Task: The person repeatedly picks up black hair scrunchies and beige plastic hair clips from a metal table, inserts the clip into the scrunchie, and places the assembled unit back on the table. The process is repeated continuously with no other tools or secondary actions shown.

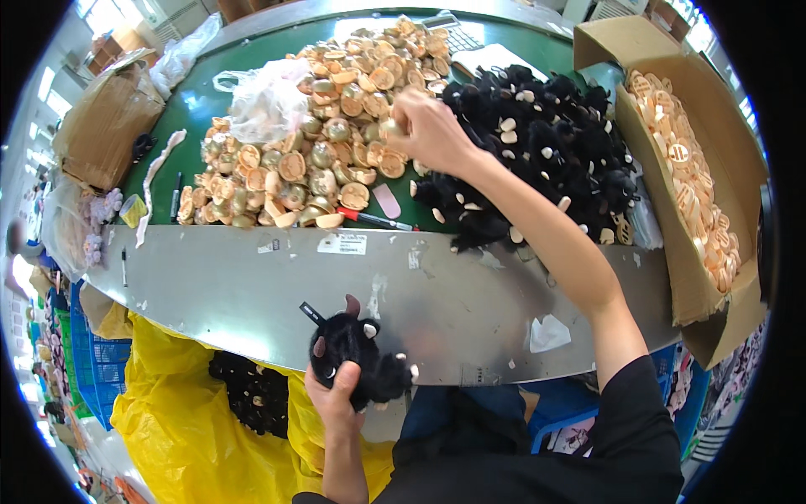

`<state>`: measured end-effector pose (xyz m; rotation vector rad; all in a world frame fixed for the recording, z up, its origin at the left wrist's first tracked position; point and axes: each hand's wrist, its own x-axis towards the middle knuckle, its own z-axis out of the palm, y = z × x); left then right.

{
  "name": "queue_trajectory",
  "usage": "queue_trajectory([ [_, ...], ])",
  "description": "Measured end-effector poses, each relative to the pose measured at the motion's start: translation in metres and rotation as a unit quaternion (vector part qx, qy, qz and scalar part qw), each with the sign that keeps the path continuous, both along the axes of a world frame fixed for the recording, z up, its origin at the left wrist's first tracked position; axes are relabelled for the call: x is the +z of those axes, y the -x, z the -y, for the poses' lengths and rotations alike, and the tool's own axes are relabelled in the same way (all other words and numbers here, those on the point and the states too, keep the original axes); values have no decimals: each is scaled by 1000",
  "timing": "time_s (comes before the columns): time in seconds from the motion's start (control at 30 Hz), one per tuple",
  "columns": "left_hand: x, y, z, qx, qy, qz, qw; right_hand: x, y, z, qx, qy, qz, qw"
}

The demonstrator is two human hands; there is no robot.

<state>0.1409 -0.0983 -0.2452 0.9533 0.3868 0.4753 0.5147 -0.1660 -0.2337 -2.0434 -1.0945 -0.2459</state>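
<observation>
Forward, right hand (432, 126) at golden shells (337, 130)

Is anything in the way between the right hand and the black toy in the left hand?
Nothing visible blocks the right hand from the black toy in the left hand. Gold shells and a red pen lie on the table between them.

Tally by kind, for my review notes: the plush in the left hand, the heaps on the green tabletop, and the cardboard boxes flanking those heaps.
Held black plush, in the left hand: 1
Heaps (gold-and-peach shells; black plush toys): 2
Cardboard boxes (left, right): 2
Total: 5
</observation>
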Motion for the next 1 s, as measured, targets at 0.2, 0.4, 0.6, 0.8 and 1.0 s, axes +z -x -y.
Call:
queue_trajectory([
  [0.2, 6, -12, 19, 56, -81, -106, 990, -4, -121, -113, -17, 41, 6, 999],
  [0.4, -12, -9, 29, 118, -66, -134, 982, -23, -120, -95, 76, 131, -3, 988],
  [0.6, -5, -10, 50, 154, -22, -174, 972, -20, -67, -46, 116, 287, 28, 951],
  [0.8, 48, -13, 60, 54, 18, -73, 996, -7, -42, 0, 135, 329, 139, 924],
  [1.0, 48, 23, 77, 54, 64, -53, 995, 43, 69, 80, 143, -63, 142, 977],
])
